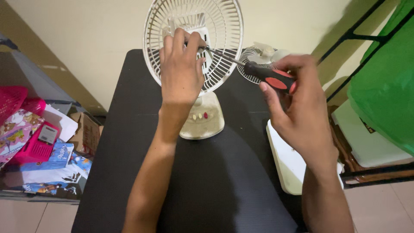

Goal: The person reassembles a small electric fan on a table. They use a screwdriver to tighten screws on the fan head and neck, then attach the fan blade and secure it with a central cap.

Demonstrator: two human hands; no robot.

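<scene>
Head view: far left lies a pile of colourful boxes (39, 151); on the black table (129, 142) the left hand (181, 71) pinches the rear grille of the white desk fan (194, 51). Right hand (297, 108) grips the red-and-black screwdriver (258, 73), tip at the grille. That thin plastic looks light and brittle; steadying it by the rim or base seems wisest.

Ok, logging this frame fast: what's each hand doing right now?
Left hand: closed on the fan grille, fingers at its centre.
Right hand: closed, holding the red-and-black screwdriver.
</scene>
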